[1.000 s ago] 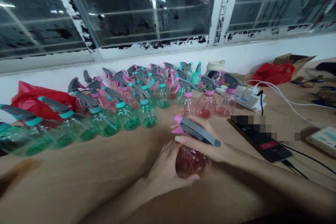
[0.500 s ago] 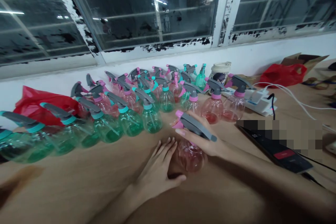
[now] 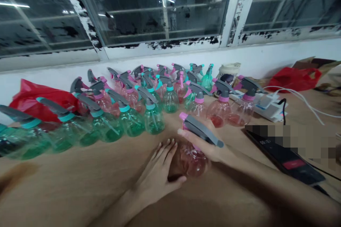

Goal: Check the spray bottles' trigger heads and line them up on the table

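Presently, steadying step: right hand (image 3: 208,149) grips the neck of a pink-trimmed spray bottle (image 3: 194,165), apparently upright on the counter (image 3: 90,188); left hand (image 3: 157,174), empty, fingers extended, just beside it. Judged: any shift calls for secure neck hold.

Bottles (image 3: 133,123) block rear, front tabletop (image 3: 93,173) seemingly open

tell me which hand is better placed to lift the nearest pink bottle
The right hand, most likely: its fingers wrap around the bottle near the top. The left hand lies open on the table beside it, not gripping it.
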Demonstrator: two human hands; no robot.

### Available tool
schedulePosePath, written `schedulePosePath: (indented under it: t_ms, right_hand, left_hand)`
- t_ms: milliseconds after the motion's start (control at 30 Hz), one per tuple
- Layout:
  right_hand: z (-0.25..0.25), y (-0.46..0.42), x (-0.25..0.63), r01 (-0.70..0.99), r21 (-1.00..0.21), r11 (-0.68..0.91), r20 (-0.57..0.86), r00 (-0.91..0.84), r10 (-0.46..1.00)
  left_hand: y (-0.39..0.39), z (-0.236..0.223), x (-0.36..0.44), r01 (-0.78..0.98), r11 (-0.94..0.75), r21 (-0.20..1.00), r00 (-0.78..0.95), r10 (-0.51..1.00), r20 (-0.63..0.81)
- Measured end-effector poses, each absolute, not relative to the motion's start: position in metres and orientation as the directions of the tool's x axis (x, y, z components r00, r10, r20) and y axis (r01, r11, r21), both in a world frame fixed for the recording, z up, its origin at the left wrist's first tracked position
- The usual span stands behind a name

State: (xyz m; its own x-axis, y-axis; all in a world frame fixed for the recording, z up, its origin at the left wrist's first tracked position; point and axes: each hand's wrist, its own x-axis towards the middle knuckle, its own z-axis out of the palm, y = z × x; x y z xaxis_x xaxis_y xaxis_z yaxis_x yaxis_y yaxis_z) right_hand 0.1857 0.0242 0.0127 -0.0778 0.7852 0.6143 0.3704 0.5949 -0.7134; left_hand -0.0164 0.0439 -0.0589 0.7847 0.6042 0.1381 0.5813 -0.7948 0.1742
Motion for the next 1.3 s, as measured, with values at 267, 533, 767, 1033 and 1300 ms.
schedulePosePath:
  t_ms: [267, 533, 767, 1033, 1300]
  right_hand:
    - [0.011, 0.025, 0.185, 0.319, -0.760, 0.567, 0.579, -0.065, 0.813]
    - [0.002, 0.021, 0.186, 0.293, -0.795, 0.531, 0.549, -0.025, 0.836]
    - [0.003, 0.021, 0.186, 0.307, -0.776, 0.551, 0.572, -0.028, 0.820]
    - [0.006, 0.020, 0.186, 0.261, -0.806, 0.531, 0.539, -0.045, 0.841]
    - [0.008, 0.022, 0.186, 0.266, -0.814, 0.517, 0.526, -0.039, 0.849]
  left_hand:
    - [0.047, -0.066, -0.021, 0.551, -0.821, 0.148, 0.798, 0.570, 0.196]
    - [0.046, -0.062, -0.017, 0.542, -0.824, 0.164, 0.808, 0.564, 0.169]
    - [0.047, -0.061, -0.018, 0.532, -0.833, 0.153, 0.815, 0.553, 0.174]
    - [0.045, -0.055, -0.016, 0.535, -0.829, 0.163, 0.816, 0.557, 0.153]
    - [0.045, -0.056, -0.017, 0.534, -0.828, 0.174, 0.816, 0.558, 0.152]
